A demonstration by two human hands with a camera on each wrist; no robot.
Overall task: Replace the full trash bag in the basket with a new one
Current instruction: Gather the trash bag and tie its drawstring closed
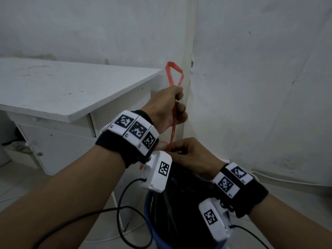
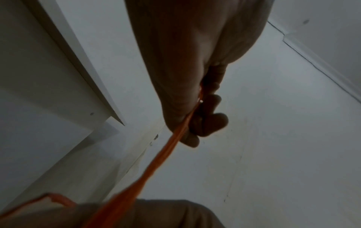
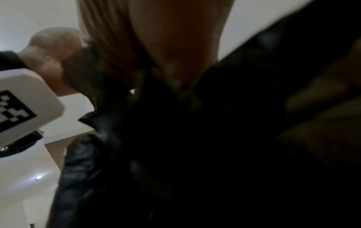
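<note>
A full black trash bag (image 1: 181,200) fills a blue basket (image 1: 156,232) on the floor in the room corner. Its orange drawstring (image 1: 172,130) runs taut upward from the bag's gathered neck. My left hand (image 1: 170,108) is raised above the bag and grips the drawstring (image 2: 166,152), whose loop (image 1: 174,72) sticks out above the fist. My right hand (image 1: 190,155) sits lower and pinches the bag's neck where the string comes out. In the right wrist view the black bag (image 3: 175,154) fills most of the picture and the fingertips are hidden.
A white desk (image 1: 68,87) stands close on the left, its corner near my left hand. White walls (image 1: 251,87) meet right behind the basket. Black cables (image 1: 122,209) loop from the wrist cameras over the pale floor (image 1: 18,186) beside the basket.
</note>
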